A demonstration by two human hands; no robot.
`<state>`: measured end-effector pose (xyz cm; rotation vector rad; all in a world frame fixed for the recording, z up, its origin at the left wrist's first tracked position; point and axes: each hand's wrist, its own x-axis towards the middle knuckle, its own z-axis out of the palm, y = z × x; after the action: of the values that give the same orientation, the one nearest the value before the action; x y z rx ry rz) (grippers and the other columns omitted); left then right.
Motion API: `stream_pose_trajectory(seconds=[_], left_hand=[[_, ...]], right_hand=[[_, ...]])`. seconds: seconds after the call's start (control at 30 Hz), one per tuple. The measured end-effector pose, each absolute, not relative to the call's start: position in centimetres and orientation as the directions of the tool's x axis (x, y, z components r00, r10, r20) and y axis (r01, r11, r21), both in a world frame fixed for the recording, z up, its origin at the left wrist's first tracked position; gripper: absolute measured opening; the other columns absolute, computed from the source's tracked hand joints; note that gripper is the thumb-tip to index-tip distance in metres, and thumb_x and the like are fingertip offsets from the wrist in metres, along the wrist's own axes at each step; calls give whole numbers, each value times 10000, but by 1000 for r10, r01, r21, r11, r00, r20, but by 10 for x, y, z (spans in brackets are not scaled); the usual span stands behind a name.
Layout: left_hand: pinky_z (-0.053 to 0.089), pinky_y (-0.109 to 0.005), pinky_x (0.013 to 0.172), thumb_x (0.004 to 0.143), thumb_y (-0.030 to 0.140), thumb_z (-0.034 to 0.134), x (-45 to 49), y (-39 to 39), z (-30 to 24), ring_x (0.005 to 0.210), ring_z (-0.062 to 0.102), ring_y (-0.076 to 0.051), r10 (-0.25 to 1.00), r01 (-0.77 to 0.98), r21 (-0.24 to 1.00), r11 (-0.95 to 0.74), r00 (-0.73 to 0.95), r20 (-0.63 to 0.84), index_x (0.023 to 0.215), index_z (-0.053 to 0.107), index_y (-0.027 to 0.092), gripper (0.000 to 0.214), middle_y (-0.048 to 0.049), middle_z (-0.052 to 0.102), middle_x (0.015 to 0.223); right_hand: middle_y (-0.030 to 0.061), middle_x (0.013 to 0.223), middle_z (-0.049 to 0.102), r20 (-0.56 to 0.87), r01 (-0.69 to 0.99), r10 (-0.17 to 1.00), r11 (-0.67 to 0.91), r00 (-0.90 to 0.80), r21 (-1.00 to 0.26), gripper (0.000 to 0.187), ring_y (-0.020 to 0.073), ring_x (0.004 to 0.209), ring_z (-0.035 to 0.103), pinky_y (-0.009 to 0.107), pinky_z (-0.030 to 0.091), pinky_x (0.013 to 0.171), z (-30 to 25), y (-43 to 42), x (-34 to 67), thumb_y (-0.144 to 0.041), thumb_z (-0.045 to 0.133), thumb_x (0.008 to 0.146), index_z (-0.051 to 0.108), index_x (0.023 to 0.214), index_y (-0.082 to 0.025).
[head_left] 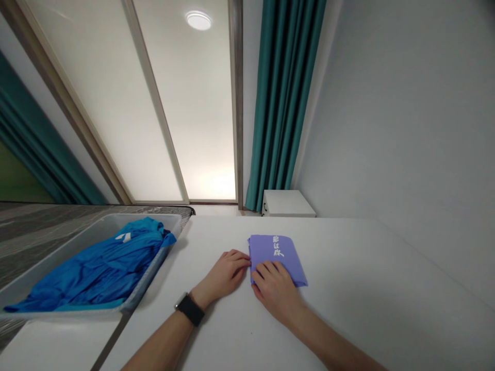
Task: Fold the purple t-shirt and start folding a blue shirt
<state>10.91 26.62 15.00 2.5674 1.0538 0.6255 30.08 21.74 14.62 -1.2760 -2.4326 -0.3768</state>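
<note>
Your right grip lies spread flat on the folded lilac cloth, pinning it; your left grip, also spread, steadies its 9 o'clock edge.

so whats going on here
A person is working at a white tabletop with both bare hands. The right hand lies on a folded lavender cloth with white lettering, while the left hand, wearing a black wristwatch, touches its left edge. A shiny blue garment lies in a grey tray to the left.
</note>
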Motion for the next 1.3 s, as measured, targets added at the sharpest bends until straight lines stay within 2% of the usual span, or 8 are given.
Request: stream_pose_trajectory(seconds=[0.2, 0.37, 0.5, 0.6, 0.77, 1.1, 1.3], left_hand=[[428, -382, 984, 884, 108, 469, 104, 266, 156, 1114, 572, -226, 687, 558, 424, -713, 676, 266, 1115, 698, 250, 355, -62, 674, 1184], [412, -372, 1022, 897, 124, 480, 99, 262, 165, 1104, 585, -208, 654, 482, 502, -718, 714, 250, 1081, 715, 259, 327, -54, 681, 1155], [417, -366, 1043, 907, 187, 510, 93, 259, 174, 1129, 584, -207, 646, 422, 606, -674, 734, 209, 1024, 737, 250, 263, -64, 668, 1189], [414, -356, 1057, 912, 192, 506, 88, 258, 179, 1164, 573, -202, 633, 410, 651, -639, 761, 142, 1052, 735, 259, 277, -61, 645, 1234], [400, -371, 1072, 917, 210, 533, 87, 257, 181, 1183, 552, -212, 600, 420, 612, -670, 792, 114, 1181, 684, 284, 313, -52, 617, 1262], [389, -388, 1068, 875, 186, 577, 95, 250, 183, 1158, 547, -235, 606, 505, 444, -740, 787, 116, 1154, 689, 312, 326, -45, 608, 1206], [400, -384, 1057, 862, 164, 564, 94, 250, 180, 1145, 552, -230, 602, 512, 411, -754, 789, 124, 1148, 692, 323, 351, -38, 603, 1205]], right_hand=[[38, 973, 672, 441, 836, 733, 542, -517, 78, 108, 219, 921, 574, 374, 411, 796, 144, 217, 300, -216, 684, 859, 627, 951, -213], [26, 921, 671, 451, 828, 714, 550, -535, 111, 93, 223, 901, 568, 385, 406, 792, 141, 216, 300, -157, 676, 845, 633, 911, -207], [20, 905, 674, 463, 827, 722, 560, -513, 43, 69, 222, 934, 554, 376, 386, 825, 138, 219, 301, -165, 676, 847, 631, 875, -209], [13, 893, 673, 489, 823, 730, 567, -477, -44, 66, 205, 917, 547, 360, 369, 829, 134, 223, 303, -158, 653, 863, 619, 876, -213], [19, 857, 660, 546, 823, 725, 558, -420, -108, 60, 205, 870, 541, 365, 346, 831, 128, 228, 303, -155, 605, 887, 592, 874, -212], [34, 928, 635, 493, 817, 720, 576, -488, -32, 180, 233, 893, 546, 376, 370, 812, 136, 223, 305, -130, 657, 819, 555, 943, -213], [47, 931, 629, 487, 814, 699, 579, -523, 44, 189, 231, 880, 553, 367, 379, 782, 139, 222, 309, -69, 626, 818, 558, 927, -207]])
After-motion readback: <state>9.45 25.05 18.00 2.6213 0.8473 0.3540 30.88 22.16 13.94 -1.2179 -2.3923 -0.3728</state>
